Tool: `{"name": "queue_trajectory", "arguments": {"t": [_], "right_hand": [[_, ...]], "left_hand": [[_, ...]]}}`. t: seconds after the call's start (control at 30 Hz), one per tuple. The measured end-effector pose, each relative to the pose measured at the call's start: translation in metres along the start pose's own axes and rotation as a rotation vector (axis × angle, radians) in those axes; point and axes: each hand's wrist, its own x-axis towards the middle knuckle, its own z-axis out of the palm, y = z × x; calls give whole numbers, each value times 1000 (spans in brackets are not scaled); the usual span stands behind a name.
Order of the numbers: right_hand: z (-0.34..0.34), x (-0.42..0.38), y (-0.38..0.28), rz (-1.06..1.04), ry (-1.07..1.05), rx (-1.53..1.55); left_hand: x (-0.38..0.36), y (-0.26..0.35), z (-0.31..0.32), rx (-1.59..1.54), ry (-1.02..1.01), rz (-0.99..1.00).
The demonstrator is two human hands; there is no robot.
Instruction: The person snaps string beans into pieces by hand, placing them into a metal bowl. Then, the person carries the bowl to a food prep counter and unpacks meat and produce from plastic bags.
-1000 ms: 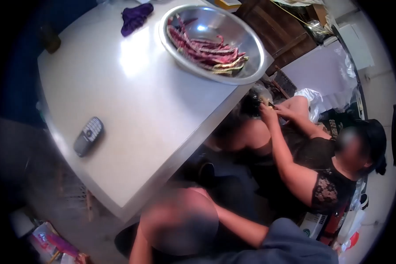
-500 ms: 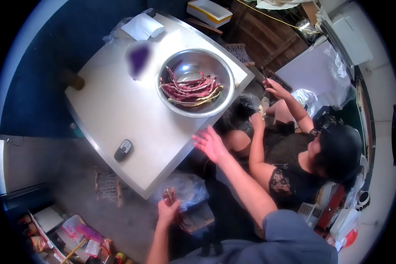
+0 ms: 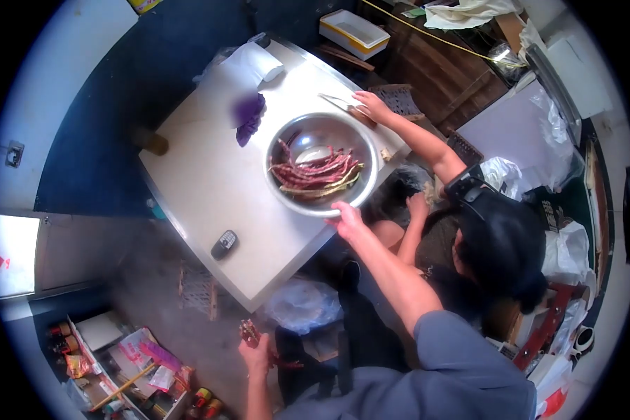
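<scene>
A steel bowl [image 3: 372, 175] with long red beans [image 3: 318, 171] in it stands on the pale table [image 3: 189, 161]. My right hand [image 3: 348, 220] grips the bowl's near rim. Below the table's near edge, my left hand [image 3: 256, 353] is closed round a bundle of red beans [image 3: 248, 330]. A co-worker sits on the right. One hand of theirs [image 3: 372, 106] is on a knife [image 3: 337, 101] at the table's far right edge; their other hand [image 3: 418, 205] is low beside the table.
A black phone [image 3: 225, 244], a purple cloth [image 3: 250, 124] and a white paper roll [image 3: 259, 63] lie on the table. Clear plastic bags [image 3: 304, 304] are below its near edge. At the lower left is a box of packets [image 3: 140, 357].
My right hand has come onto the bowl's rim. My left hand has shifted down and left with the beans. The co-worker has leaned forward and brought the knife to the table.
</scene>
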Motion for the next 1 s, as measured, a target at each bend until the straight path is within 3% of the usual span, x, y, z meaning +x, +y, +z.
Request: {"name": "queue_trajectory", "arguments": {"t": [0.13,0.33,0.4,0.5,0.6,0.7,0.8,0.87,0.93,1.0], "right_hand": [[-28,-59,44,20,-54,-86],[-79,-176,119,57,-51,-123],[-95,-225,148,-15,-6,-33],[-126,-267,206,-44,101,43],[-158,-322,232,-49,209,67],[-188,-350,269,-108,317,181],[-205,-403,275,-86,481,254],[-222,-434,276,-96,610,329],[-263,-456,306,-153,639,414],[-296,-493,318,-173,614,525]], "left_hand": [[9,-5,-31,46,6,121],[17,48,-77,164,-106,315],[28,60,-93,183,-133,220],[82,52,-112,222,-263,440],[102,68,-113,344,-404,477],[124,59,-93,302,-548,585],[70,98,-53,536,-601,495],[44,94,-24,504,-713,513],[56,42,-12,467,-772,618],[-4,41,8,684,-853,591]]}}
